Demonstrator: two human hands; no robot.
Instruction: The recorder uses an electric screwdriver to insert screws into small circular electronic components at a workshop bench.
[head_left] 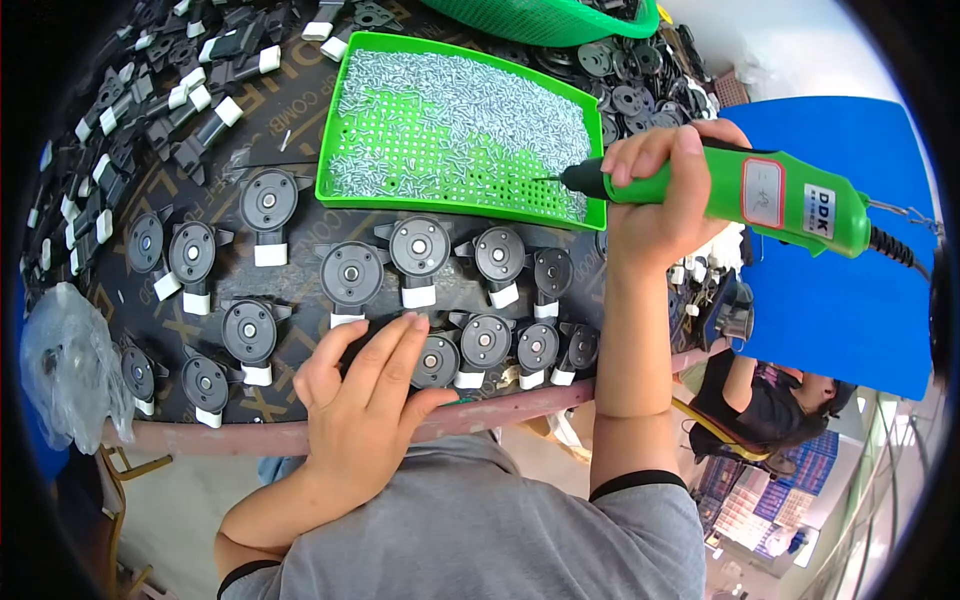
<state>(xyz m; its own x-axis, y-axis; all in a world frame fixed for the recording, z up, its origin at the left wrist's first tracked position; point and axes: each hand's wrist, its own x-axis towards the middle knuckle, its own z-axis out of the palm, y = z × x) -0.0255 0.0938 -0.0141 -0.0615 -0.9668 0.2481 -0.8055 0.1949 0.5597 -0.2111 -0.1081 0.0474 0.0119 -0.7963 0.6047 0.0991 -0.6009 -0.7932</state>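
Brt light, ctr sharp, edges bent

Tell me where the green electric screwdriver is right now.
In the head view, the green electric screwdriver is at the upper right, gripped in the right hand, its bit pointing left at the right part of the shallow green tray.

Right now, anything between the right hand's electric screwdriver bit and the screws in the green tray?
Nothing visible. The right hand holds the electric screwdriver across the right wall of the green tray, its bit over the screws. Contact: can't tell.
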